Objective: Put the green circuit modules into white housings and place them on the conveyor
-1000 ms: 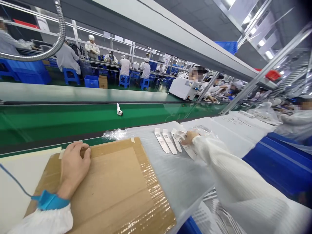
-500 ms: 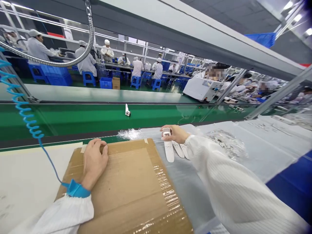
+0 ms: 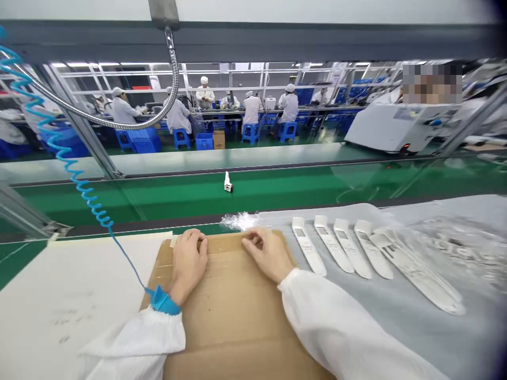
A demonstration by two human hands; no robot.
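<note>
A taped brown piece of cardboard [image 3: 237,316] lies in front of me; whether it is a box or a flat sheet I cannot tell. At its far left corner my left hand [image 3: 189,261] has its fingers curled over the edge. My right hand [image 3: 270,255] is bent over the far right part of the same edge, thumb and fingers close together; some fingertips are hidden. Just right of the cardboard, several long white plastic parts [image 3: 309,248] are laid in a row on a grey sheet [image 3: 309,327]. A blue wrist strap [image 3: 164,301] circles my left wrist.
Crumpled clear plastic [image 3: 240,220] lies beyond the cardboard. A small white part [image 3: 227,183] sits on the green conveyor belt [image 3: 178,198]. A bag of small parts [image 3: 463,248] is at right, white board [image 3: 87,295] at left. A blue coiled cord [image 3: 79,179] hangs at left. People work beyond.
My right hand has let go of a white plastic part, now in the row, and moved left onto the cardboard's edge. My left hand stays there. The view has levelled and turned left.
</note>
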